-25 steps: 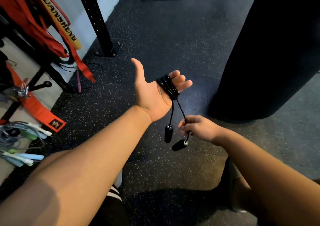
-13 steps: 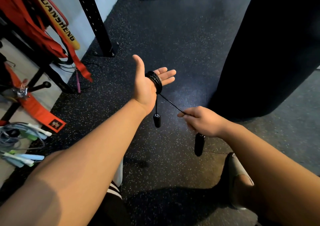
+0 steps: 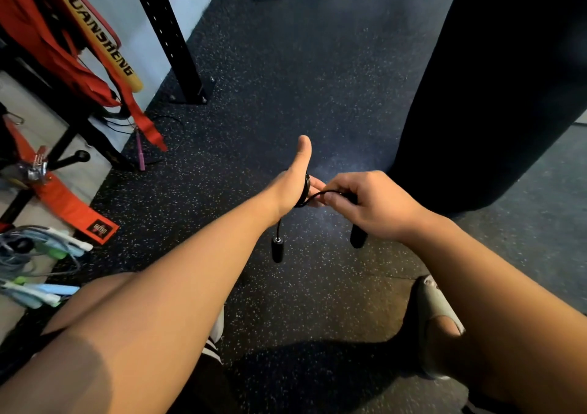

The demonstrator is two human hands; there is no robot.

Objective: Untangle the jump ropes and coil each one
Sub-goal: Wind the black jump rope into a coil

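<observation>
Firstly, floor (image 3: 301, 64): dark speckled rubber.
Punching bag (image 3: 492, 80): black, standing at right.
Spare ropes (image 3: 38, 254): pale blue and green bundle, low at left, apparently not yet sorted.
Left hand (image 3: 290, 188): thumb up, fingers straight as far as they show, serving as a spool.
Right hand (image 3: 368, 204): fingers curled, pinching the cord just beside the left fingers.
Black jump rope (image 3: 305, 188): thin cord wound round the left palm. Likely light, springy and slick, so prone to unwinding. Best pinched close to the coil.
Hanging handle (image 3: 277, 250): dangles below the left wrist.
Second handle (image 3: 358, 237): hangs under the right hand. Both are short, rigid, and probably the heaviest parts.
</observation>
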